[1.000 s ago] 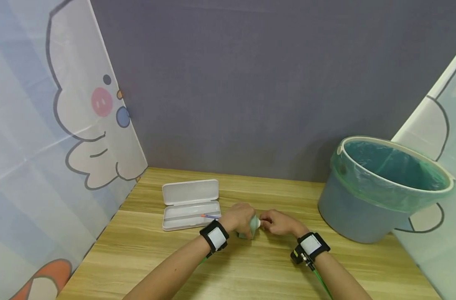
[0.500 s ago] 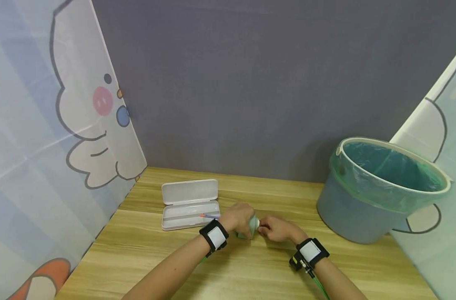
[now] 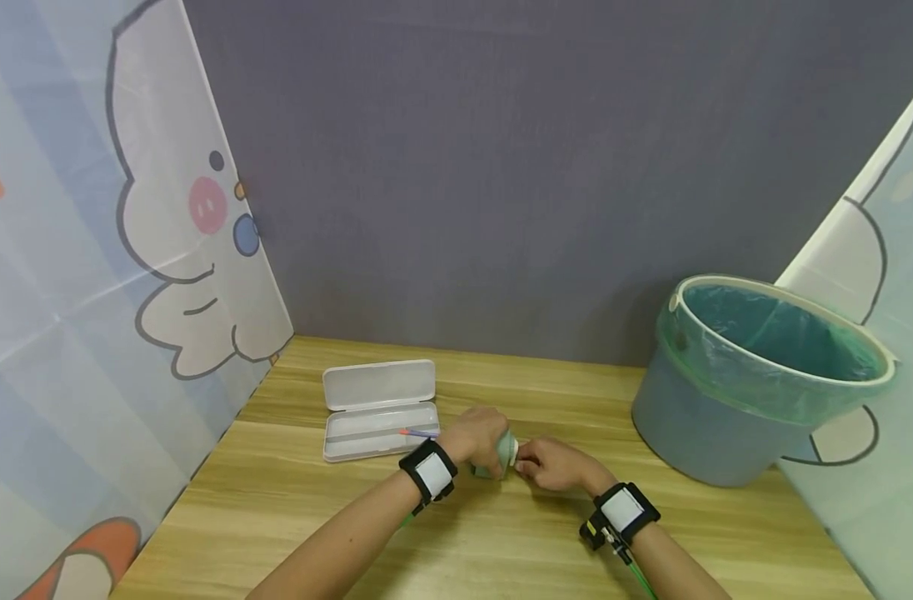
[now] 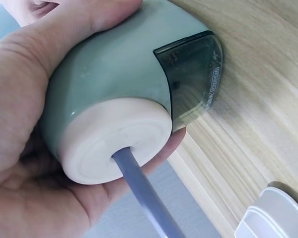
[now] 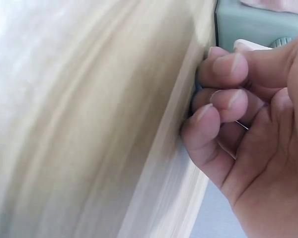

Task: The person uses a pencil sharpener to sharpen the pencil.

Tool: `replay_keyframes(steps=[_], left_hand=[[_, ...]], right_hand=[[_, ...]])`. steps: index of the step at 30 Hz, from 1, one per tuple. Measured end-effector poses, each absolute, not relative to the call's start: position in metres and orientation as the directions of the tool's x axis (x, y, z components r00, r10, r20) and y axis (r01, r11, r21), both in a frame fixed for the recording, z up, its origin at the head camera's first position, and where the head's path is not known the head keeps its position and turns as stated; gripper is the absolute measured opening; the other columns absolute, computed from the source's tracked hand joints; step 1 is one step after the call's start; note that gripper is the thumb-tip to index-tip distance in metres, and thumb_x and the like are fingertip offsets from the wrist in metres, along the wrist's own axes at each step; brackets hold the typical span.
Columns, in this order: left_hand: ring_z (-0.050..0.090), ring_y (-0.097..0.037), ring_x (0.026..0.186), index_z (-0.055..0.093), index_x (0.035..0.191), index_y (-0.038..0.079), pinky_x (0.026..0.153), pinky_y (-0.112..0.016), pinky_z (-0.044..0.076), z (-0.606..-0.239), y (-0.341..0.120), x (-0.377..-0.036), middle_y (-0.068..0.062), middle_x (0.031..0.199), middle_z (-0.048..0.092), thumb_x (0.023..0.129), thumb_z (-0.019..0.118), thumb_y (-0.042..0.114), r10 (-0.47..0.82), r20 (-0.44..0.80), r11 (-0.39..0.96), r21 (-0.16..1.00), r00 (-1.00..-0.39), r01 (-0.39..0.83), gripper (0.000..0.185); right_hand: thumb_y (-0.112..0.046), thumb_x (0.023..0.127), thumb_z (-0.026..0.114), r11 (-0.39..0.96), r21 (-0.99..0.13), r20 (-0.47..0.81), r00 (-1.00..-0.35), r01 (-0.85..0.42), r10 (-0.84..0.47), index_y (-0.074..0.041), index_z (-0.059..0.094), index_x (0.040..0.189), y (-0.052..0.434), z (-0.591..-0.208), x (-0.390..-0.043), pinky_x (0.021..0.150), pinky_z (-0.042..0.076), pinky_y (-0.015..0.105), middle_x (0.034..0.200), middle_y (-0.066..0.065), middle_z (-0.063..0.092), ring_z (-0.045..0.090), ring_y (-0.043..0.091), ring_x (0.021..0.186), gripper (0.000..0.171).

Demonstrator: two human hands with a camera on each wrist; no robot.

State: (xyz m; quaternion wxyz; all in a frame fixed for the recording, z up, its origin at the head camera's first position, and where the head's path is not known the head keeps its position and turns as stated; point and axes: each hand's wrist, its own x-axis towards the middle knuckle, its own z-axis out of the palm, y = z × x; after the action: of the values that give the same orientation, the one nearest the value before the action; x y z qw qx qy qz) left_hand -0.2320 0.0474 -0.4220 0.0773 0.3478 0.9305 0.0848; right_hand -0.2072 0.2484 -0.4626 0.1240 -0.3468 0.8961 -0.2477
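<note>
My left hand grips a light green crank pencil sharpener on the table. In the left wrist view, its fingers and thumb wrap round the body, beside a dark see-through shavings drawer. A purple-blue pencil sticks out of the hole in the sharpener's cream front. In the head view the pencil's orange end points left over the pencil case. My right hand is at the sharpener's opposite end, fingers curled round the crank handle. Part of the white crank arm shows; the fingers mostly hide the knob.
An open white pencil case lies left of the sharpener, its lid tilted back. At the right stands a grey-blue bucket lined with a green plastic bag. A grey cloth closes off the back of the wooden table.
The right hand has shifted slightly down and leftward at the crank end of the sharpener. The left hand, sharpener and pencil stay almost in place.
</note>
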Motion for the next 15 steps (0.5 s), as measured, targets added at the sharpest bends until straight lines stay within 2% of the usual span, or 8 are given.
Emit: replay_keyframes(steps=[8,15], left_hand=[[0.053,-0.009,0.067,0.066,0.081,0.019,0.062,-0.023,0.045,-0.4203,0.0507,-0.2313,0.009,0.075,0.060,0.064,0.098,0.035,0.627,-0.114,0.774,0.200,-0.771,0.600,0.039],[0.054,-0.009,0.068,0.066,0.081,0.019,0.062,-0.022,0.046,-0.4186,0.0516,-0.2302,0.009,0.075,0.060,0.063,0.099,0.033,0.607,-0.118,0.788,0.213,-0.786,0.577,0.040]], right_hand=[[-0.014,0.104,0.055,0.647,-0.527,-0.055,-0.738,-0.551,-0.673,-0.016,0.060,0.075,0.2486,-0.4621,-0.2034,0.058,0.036,0.018,0.066,-0.016,0.042,0.038,-0.003,0.057,0.029],[-0.014,0.105,0.055,0.640,-0.552,-0.062,-0.740,-0.534,-0.670,-0.014,0.062,0.077,0.2495,-0.4618,-0.2023,0.059,0.037,0.018,0.066,-0.016,0.043,0.039,-0.003,0.057,0.028]])
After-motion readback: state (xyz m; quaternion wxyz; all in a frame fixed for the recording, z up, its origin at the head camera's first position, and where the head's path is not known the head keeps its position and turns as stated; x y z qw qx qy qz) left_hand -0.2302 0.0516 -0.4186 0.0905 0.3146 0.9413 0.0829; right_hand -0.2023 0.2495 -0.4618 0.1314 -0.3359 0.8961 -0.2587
